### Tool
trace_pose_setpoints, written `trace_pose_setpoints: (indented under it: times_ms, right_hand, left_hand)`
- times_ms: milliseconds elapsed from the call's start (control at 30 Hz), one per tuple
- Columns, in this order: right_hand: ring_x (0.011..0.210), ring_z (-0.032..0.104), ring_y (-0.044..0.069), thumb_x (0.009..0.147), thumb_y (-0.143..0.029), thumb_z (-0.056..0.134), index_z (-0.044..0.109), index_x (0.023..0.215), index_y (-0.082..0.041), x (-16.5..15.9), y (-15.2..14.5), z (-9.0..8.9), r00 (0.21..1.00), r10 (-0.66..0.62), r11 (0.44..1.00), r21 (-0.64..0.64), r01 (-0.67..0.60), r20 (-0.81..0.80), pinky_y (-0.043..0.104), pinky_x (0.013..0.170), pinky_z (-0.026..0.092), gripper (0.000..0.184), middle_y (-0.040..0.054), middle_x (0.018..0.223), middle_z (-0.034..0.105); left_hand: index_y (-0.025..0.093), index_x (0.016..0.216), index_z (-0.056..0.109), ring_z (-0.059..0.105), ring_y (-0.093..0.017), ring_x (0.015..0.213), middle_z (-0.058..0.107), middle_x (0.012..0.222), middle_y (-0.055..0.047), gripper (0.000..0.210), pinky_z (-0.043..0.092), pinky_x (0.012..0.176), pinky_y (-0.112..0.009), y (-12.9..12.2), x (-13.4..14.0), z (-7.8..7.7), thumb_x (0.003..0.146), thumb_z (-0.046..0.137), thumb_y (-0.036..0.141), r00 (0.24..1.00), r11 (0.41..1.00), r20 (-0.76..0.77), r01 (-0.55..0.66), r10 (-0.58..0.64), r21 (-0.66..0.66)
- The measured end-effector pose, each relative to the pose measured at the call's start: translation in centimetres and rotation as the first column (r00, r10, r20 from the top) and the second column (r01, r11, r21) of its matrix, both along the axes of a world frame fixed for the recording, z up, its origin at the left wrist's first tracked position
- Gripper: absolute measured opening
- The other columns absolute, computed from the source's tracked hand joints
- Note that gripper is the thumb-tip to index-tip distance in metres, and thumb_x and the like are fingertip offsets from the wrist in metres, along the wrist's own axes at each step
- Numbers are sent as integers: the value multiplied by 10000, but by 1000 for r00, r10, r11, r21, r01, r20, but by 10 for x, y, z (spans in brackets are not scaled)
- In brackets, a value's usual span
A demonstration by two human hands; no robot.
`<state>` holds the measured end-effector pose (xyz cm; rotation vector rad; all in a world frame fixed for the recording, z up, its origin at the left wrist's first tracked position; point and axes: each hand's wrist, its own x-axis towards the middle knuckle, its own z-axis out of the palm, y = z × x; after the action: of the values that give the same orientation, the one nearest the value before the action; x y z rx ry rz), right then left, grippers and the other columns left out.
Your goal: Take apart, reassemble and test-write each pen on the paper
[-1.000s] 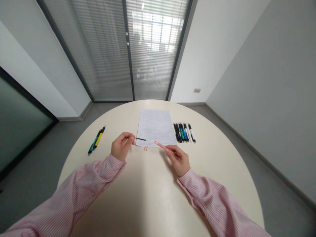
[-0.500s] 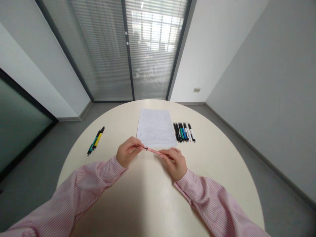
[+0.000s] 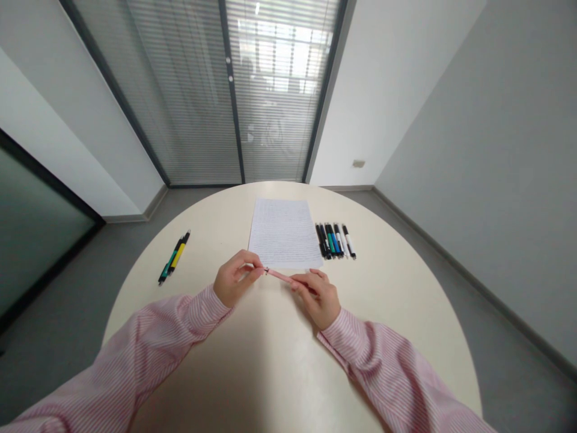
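1. A slim pink barrel (image 3: 280, 276) was held slantwise between the two hands, just on the near side of the paper sheet (image 3: 283, 231).
2. The right hand (image 3: 319, 299) grasped the barrel's right end between thumb and fingers.
3. The left hand (image 3: 237, 279) had thumb and forefinger pinched at the barrel's other end, on a dark refill (image 3: 266, 270) of which only a short bit showed; how far it sat inside could not be told.
4. Right of the sheet, a row of pens (image 3: 330, 240) in black, green, blue and white lay side by side.
5. Well to the left, a green-and-black pen (image 3: 170, 263) and a yellow-and-black pen (image 3: 178, 255) lay together, slanted.
6. Everything lay on or above a round, cream worktop (image 3: 288, 361).
7. Beyond it stood a glass partition (image 3: 189, 108) with blinds.
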<state>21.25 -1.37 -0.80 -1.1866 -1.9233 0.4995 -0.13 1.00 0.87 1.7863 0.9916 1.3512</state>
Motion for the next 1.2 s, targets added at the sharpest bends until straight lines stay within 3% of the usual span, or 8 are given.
trace_pose_setpoints:
  times_ms: [133,267,433,600,733,900,1033,1200]
  right_hand:
    - [640,614,149,858,-297,509,635,895,-233,-2,0,1,998,-43,999,-15,42,-56,385,909,362,146,6,712,691]
    - [615,595,153,859,-321,498,639,884,-225,-4,0,5,988,-101,995,-38,97,-117,339,776,448,172,19,703,674]
    - [600,594,149,851,-308,507,643,890,-224,-5,0,6,986,-95,995,-46,90,-137,310,689,463,165,11,681,668]
    - [611,596,157,851,-308,505,642,898,-229,-4,1,4,984,-91,995,-54,83,-150,307,674,458,165,12,686,669]
    - [652,604,165,843,-296,518,650,882,-221,-3,2,2,984,-100,994,-52,94,-147,298,668,454,157,14,680,668]
    - [601,589,150,849,-293,512,638,882,-220,-1,2,2,987,-80,996,-57,72,-143,295,659,451,150,6,662,661]
    - [604,587,145,845,-286,521,638,870,-217,0,0,1,993,-48,998,-35,44,-112,301,685,445,138,6,656,660]
    - [641,591,152,842,-288,526,645,875,-217,1,0,0,998,-24,1000,-11,24,-55,308,718,438,142,13,679,667]
  left_hand:
    - [189,1165,464,496,-229,1040,521,1133,-113,468,477,803,-367,5,0,-10,732,630,255,963,984,-232,-103,136,146]
    - [195,1029,596,459,-257,1080,568,1097,-95,262,324,961,-506,13,-3,-21,771,578,235,796,906,-519,-82,310,415]
    - [200,967,647,402,-275,1131,547,1131,-98,201,319,963,-509,16,-4,-25,790,556,229,706,891,-619,-36,343,453]
    - [202,851,669,374,-283,1157,548,1145,-95,126,315,968,-496,16,-5,-24,794,569,252,714,895,-620,-22,326,445]
    - [210,809,669,442,-270,1107,611,1072,-78,129,329,972,-475,15,-4,-18,722,663,305,827,887,-498,-2,261,462]
    - [175,842,636,619,-181,800,678,853,-65,196,506,743,-331,14,-3,-13,701,679,304,994,998,-93,-57,56,-14]
    - [129,772,626,649,-166,708,696,767,-77,284,529,681,-285,18,-3,-16,611,748,329,959,908,264,15,107,-419]
    - [120,764,647,649,-137,703,705,758,-62,306,526,678,-233,17,0,-14,540,798,264,877,826,460,154,139,-543]
